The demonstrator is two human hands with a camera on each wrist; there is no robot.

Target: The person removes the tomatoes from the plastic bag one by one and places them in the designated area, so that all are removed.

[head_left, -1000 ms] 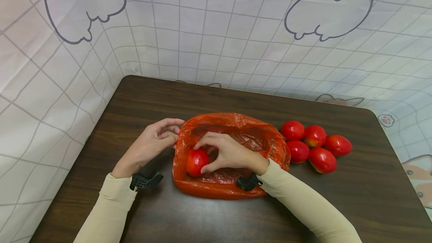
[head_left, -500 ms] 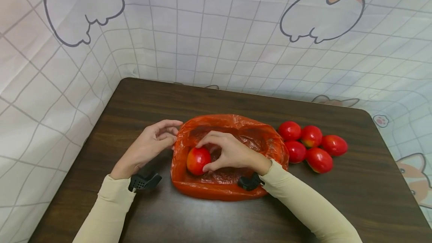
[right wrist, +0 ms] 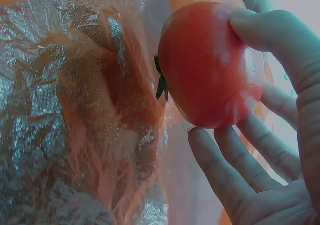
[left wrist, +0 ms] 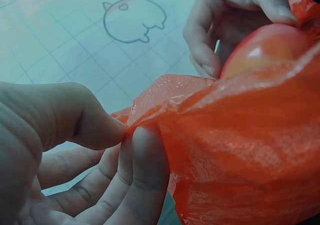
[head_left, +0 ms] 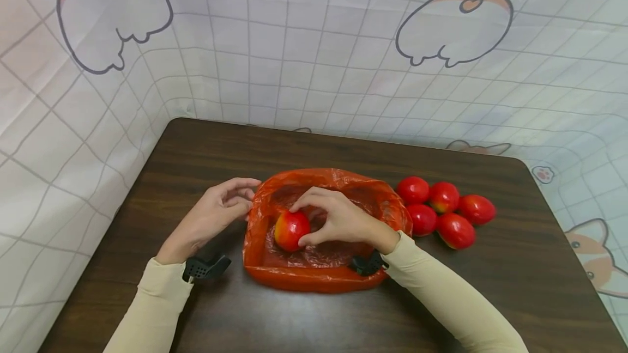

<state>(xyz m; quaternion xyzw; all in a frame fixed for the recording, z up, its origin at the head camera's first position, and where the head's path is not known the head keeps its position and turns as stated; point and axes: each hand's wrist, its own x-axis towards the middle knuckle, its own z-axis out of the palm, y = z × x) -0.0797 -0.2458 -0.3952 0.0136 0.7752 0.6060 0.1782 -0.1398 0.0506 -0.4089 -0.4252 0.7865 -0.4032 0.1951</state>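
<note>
My right hand [head_left: 338,222] holds a glossy red tomato [head_left: 292,231] with a yellowish side, thumb on one side and fingertips on the other. In the right wrist view the tomato [right wrist: 210,65] shows a small green calyx. It hangs over the opening of a red-orange plastic bag [head_left: 314,279], whose rim is turned outward. At the bag's left end, my left hand [head_left: 211,217] pinches the rim. The left wrist view shows the bag's edge [left wrist: 160,115] between thumb and fingertip. The bag's floor is partly hidden beneath my right hand.
Several tomatoes [head_left: 456,230] lie in a cluster on the dark wooden table [head_left: 221,146], just right of the bag. A white gridded cloth [head_left: 304,64] with cartoon dogs hangs behind and at both sides of the table.
My right hand has lifted the tomato a little and shifted it rightward, away from the bag's left end. The left hand keeps its hold on the rim. The head view has turned slightly.
</note>
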